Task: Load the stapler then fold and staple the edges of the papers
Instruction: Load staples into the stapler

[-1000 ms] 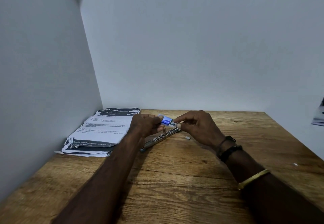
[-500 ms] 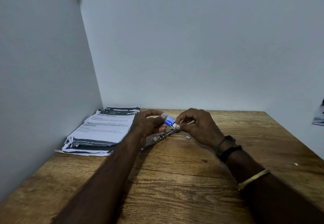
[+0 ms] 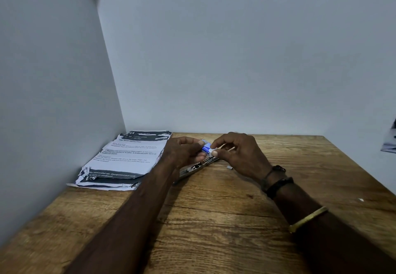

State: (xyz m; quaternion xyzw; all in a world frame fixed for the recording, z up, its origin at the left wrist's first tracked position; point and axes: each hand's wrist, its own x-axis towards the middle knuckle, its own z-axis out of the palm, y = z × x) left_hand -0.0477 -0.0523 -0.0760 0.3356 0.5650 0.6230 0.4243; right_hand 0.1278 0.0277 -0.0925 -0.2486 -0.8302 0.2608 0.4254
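Note:
A small blue staple box is held between both hands just above the table. My left hand pinches its left end with thumb and fingers. My right hand pinches its right end between thumb and forefinger. Beneath the hands, a metal stapler lies opened flat on the wooden table, partly hidden by my left forearm. A stack of printed papers with torn edges lies to the left, against the wall.
A small strip of staples lies on the table just right of the stapler. A tiny white scrap sits near the right edge. Walls close the table at the left and back. Something printed shows at the far right.
The blue box has tilted and shifted slightly between the hands as the fingers work on it. Both hands have stayed over the stapler. The stapler and papers have not moved.

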